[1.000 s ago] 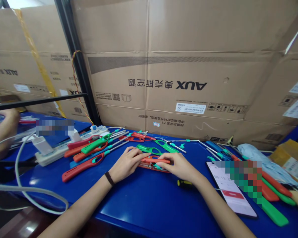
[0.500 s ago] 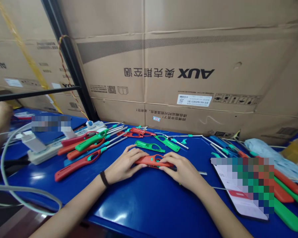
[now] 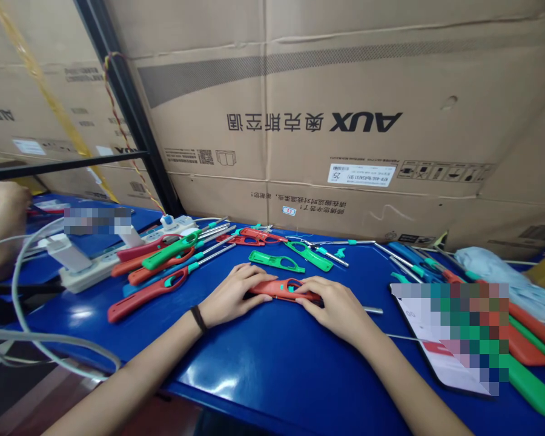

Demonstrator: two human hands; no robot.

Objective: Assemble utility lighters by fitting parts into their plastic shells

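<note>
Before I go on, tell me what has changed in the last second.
The red shell has come down over the parts beneath, now largely hiding them. The left hand and right hand both kept their grip; nothing was let go. A metal tube now shows past the right hand. The green halves, phone and left-side lighters stayed put.

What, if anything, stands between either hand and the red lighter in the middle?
Nothing visible: the left hand and right hand already grip the red lighter. The green pieces lie beyond it.
</note>
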